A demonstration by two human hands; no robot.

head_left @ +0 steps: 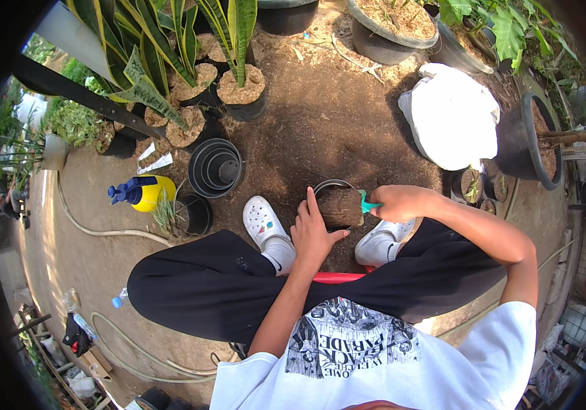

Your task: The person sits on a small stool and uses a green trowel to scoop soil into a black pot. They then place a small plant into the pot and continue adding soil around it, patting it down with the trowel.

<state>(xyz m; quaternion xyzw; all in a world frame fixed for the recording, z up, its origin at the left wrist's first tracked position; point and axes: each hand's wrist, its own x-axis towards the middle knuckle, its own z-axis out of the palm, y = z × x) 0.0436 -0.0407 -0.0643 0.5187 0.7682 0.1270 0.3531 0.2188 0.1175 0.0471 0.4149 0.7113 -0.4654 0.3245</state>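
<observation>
Between my feet stands a dark pot (334, 183) filled with brown soil (341, 208). My left hand (312, 231) grips the pot's left side, its index finger along the rim and its thumb at the near side. My right hand (397, 203) is closed round the handle of a small teal trowel (368, 203). The trowel's teal end is at the right side of the soil, and the rest of its blade cannot be made out.
White clogs (263, 220) flank the pot. To the left are nested black pots (216, 168), a yellow spray bottle (154, 194) and a hose (112, 233). Potted snake plants (242, 87) stand far left. A white sack (451, 117) and a large black pot (522, 147) are at right.
</observation>
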